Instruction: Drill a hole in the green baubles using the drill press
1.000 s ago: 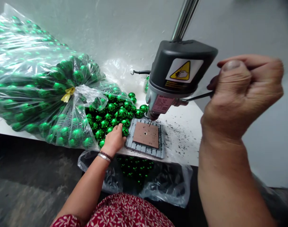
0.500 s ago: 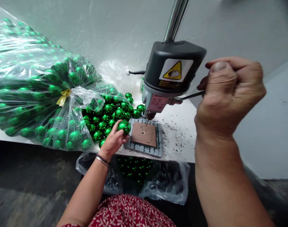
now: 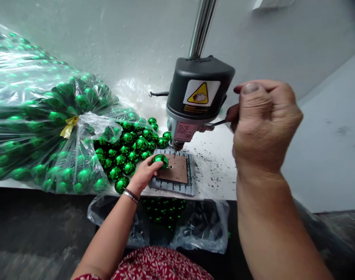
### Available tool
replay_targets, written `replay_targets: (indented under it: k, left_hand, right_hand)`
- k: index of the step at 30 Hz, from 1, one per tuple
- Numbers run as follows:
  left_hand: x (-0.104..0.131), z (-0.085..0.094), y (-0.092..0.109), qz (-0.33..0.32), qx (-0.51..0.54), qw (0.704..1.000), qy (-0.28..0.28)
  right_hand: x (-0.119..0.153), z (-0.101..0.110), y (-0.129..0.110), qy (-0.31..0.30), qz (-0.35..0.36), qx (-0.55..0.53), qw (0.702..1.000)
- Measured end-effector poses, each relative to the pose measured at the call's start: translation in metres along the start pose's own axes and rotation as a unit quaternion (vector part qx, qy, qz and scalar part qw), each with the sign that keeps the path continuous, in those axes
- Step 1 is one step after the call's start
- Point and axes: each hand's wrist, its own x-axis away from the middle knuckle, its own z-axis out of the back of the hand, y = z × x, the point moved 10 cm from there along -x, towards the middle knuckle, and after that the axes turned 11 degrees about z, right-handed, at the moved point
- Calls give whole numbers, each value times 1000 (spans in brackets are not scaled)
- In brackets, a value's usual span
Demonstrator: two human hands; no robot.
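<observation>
My left hand (image 3: 147, 171) pinches a shiny green ball ornament (image 3: 161, 161) over the left part of a brown square board (image 3: 180, 171). That board has a small hole in it and lies on the grey slotted base (image 3: 190, 188) of a drill press (image 3: 200, 87). Just right of the ornament, the thin drill bit (image 3: 174, 154) points down, apart from the board. My right hand (image 3: 265, 124) is closed around the end of the press's feed lever (image 3: 220, 123); the fingers' far side is hidden.
Loose green ornaments (image 3: 127, 138) lie left of the base, spilling from a large clear bag (image 3: 49, 128) with a yellow tie (image 3: 69, 126). Dark shavings (image 3: 208, 167) are scattered on the white table at right. Below the table edge hangs an open plastic bag (image 3: 206, 229) with more ornaments.
My left hand has carried the ornament right, from beside the board to above its left part, nearer the bit. My right hand stays on the lever. The whole view has shifted slightly.
</observation>
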Motion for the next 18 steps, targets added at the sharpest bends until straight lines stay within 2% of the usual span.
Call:
replay_targets:
  k: [3, 9, 18]
  left_hand:
    - [0, -6, 9, -19, -123, 992, 21]
    - [-4, -15, 27, -87, -278, 954, 76]
    - [-6, -24, 29, -91, -372, 918, 103]
  right_hand:
    - [-1, 0, 1, 6, -2, 3, 1000]
    - [-1, 0, -3, 6, 18, 19, 1000]
    - [6, 2, -5, 3, 35, -5, 999]
